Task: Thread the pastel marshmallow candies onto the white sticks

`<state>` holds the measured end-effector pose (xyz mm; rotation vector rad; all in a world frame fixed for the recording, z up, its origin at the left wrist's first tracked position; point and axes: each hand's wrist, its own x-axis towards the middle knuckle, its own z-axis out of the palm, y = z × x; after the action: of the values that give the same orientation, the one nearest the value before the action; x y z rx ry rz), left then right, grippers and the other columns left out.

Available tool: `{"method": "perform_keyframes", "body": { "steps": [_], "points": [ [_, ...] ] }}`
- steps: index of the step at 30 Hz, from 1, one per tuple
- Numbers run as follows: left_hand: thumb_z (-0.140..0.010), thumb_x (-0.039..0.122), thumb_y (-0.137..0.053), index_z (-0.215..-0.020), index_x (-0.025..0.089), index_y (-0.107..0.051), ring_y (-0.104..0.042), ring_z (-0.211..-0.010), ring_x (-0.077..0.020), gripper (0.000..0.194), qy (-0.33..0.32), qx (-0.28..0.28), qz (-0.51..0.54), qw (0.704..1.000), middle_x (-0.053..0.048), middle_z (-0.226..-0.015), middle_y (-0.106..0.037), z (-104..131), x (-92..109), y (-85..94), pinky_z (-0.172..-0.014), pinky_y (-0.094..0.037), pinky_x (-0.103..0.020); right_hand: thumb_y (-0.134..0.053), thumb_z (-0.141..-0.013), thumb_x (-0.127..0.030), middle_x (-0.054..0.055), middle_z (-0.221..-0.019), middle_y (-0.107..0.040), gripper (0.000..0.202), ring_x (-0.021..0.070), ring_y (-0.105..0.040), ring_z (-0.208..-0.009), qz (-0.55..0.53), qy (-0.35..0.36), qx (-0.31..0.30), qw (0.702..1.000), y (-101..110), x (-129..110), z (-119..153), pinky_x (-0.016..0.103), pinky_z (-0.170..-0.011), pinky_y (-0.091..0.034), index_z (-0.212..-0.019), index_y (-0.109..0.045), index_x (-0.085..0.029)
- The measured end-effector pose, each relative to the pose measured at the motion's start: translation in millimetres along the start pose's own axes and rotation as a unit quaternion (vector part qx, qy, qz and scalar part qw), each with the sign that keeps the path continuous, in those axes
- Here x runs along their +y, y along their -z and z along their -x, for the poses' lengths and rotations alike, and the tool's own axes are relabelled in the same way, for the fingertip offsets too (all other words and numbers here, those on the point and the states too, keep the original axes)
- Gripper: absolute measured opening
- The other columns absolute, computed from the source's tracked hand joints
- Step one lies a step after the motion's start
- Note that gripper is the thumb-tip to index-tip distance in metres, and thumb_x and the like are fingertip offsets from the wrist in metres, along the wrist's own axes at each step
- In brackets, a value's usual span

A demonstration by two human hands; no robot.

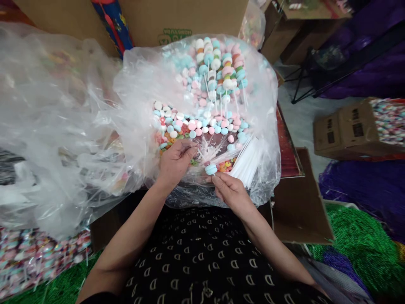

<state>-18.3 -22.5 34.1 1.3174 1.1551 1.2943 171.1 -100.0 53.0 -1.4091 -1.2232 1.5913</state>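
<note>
**Right hand [232,192] pinches a stick [214,174] under blue candy [211,169]**

Nearest is a black patterned top [202,257]; beyond it, the right thumb and fingers are clamped on the stick, its blue candy upper end pointing away from the body, above the near edge of a heap spread over clear plastic [267,126]; the left hand [174,164] hovers just left of it, thumb and forefinger together, though I cannot tell whether anything sits between them.

Just beyond the right hand lie colourful gummy rings [227,165], and to their right a fanned bundle of white sticks [246,162]; farther off, loose pink, white and blue candies [205,125] form a band; past these, loaded skewers [228,71] lie side by side, bare ends towards the person; farthest, a cardboard box [202,19] stands behind the plastic.
</note>
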Motion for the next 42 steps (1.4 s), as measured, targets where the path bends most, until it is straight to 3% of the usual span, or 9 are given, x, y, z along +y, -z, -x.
{"method": "perform_keyframes", "body": {
  "steps": [5,11,17,22,27,30,32,38,42],
  "points": [
    [-0.094,0.028,-0.07,-0.101,0.023,-0.074,-0.076,-0.087,-0.0154,0.009,-0.084,0.027,-0.119,0.989,-0.001,-0.097,-0.082,2.6,1.3,1.7,-0.079,-0.059,-0.027,-0.059,-0.095,-0.073,-0.008,-0.048,-0.042,0.054,0.0107,-0.036,-0.043,0.006,-0.001,0.012,1.0,-1.6,0.7,0.0,0.026,-0.046,-0.026,-0.088,-0.067,-0.02],
    [-0.102,0.026,-0.063,-0.104,0.021,-0.077,-0.076,-0.089,-0.0203,0.015,-0.236,0.004,-0.293,0.926,-0.005,-0.097,-0.083,13.8,3.6,-2.1,-0.083,-0.059,-0.032,-0.054,-0.094,-0.079,-0.008,-0.047,-0.04,0.058,0.0117,-0.035,-0.042,0.026,-0.001,0.012,1.0,-7.0,-0.6,-1.1,0.027,-0.045,-0.026,-0.084,-0.061,-0.022],
    [-0.104,0.022,-0.054,-0.11,0.019,-0.075,-0.078,-0.094,-0.02,0.022,-0.166,-0.062,-0.213,0.961,-0.008,-0.104,-0.084,22.2,3.7,-16.3,-0.085,-0.062,-0.032,-0.053,-0.094,-0.08,-0.005,-0.05,-0.044,0.06,0.0135,-0.041,-0.047,0.078,0.065,0.038,0.994,-1.9,-3.2,-18.8,0.028,-0.049,-0.033,-0.068,-0.048,-0.026],
    [-0.104,0.026,-0.054,-0.117,0.022,-0.076,-0.077,-0.105,-0.0215,0.026,-0.137,-0.044,-0.239,0.96,-0.007,-0.114,-0.082,-7.0,15.1,18.5,-0.094,-0.061,-0.034,-0.057,-0.096,-0.066,-0.003,-0.055,-0.053,0.053,0.0145,-0.046,-0.051,0.116,0.096,0.055,0.987,13.7,-16.1,-39.3,0.028,-0.053,-0.037,-0.064,-0.054,-0.024],
    [-0.1,0.018,-0.055,-0.109,0.017,-0.078,-0.071,-0.116,-0.0309,0.025,-0.053,-0.043,-0.514,0.855,-0.014,-0.117,-0.077,-50.3,17.0,45.5,-0.104,-0.055,-0.043,-0.06,-0.093,-0.05,-0.002,-0.06,-0.054,0.04,0.0163,-0.052,-0.061,0.141,0.168,0.154,0.963,15.6,-40.5,-85.2,0.027,-0.061,-0.04,-0.064,-0.053,-0.024],
    [-0.099,0.018,-0.059,-0.11,0.015,-0.078,-0.069,-0.117,-0.0359,0.022,-0.025,-0.089,-0.628,0.772,-0.018,-0.118,-0.075,-60.4,15.0,44.1,-0.103,-0.053,-0.047,-0.06,-0.096,-0.04,-0.001,-0.065,-0.061,0.033,0.0191,-0.06,-0.068,0.288,0.136,0.161,0.934,2.9,-51.6,-119.3,0.027,-0.064,-0.04,-0.068,-0.056,-0.023],
    [-0.099,0.018,-0.058,-0.113,0.015,-0.077,-0.069,-0.117,-0.0361,0.023,-0.036,-0.094,-0.649,0.754,-0.018,-0.12,-0.074,-60.0,14.0,42.0,-0.102,-0.053,-0.047,-0.058,-0.1,-0.033,0.004,-0.08,-0.073,0.024,0.0219,-0.068,-0.081,0.402,0.108,0.145,0.898,-7.4,-54.3,-136.1,0.028,-0.071,-0.043,-0.08,-0.066,-0.022],
    [-0.099,0.017,-0.057,-0.109,0.016,-0.074,-0.07,-0.112,-0.0342,0.02,-0.031,-0.075,-0.613,0.786,-0.016,-0.114,-0.075,-57.4,10.2,46.9,-0.098,-0.053,-0.045,-0.062,-0.1,-0.025,0.016,-0.109,-0.08,0.015,0.0278,-0.073,-0.1,0.478,0.084,0.129,0.865,-28.8,-46.6,-151.9,0.031,-0.079,-0.045,-0.104,-0.075,-0.018],
    [-0.096,0.02,-0.058,-0.108,0.017,-0.075,-0.07,-0.106,-0.0298,0.021,-0.022,-0.01,-0.478,0.878,-0.012,-0.108,-0.076,-56.7,5.6,55.8,-0.097,-0.053,-0.042,-0.065,-0.095,-0.019,0.013,-0.101,-0.08,0.009,0.0252,-0.071,-0.093,0.462,0.095,0.122,0.873,-28.1,-49.2,-151.0,0.03,-0.078,-0.044,-0.091,-0.073,-0.018]
  ]
}}
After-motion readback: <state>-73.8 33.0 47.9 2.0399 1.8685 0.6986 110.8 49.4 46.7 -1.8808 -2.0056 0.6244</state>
